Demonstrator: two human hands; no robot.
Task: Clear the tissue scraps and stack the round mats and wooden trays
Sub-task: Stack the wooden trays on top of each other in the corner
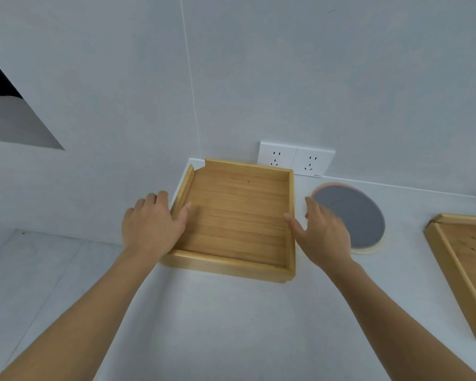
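Hands [238, 229] open, flanking wooden tray [237, 215]

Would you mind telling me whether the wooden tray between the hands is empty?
Empty: the wooden tray shows only bare wood inside its raised rim, with nothing lying in it.

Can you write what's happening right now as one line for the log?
left hand on tray left rim | right hand at right rim | mats stacked beside | second tray apart, right
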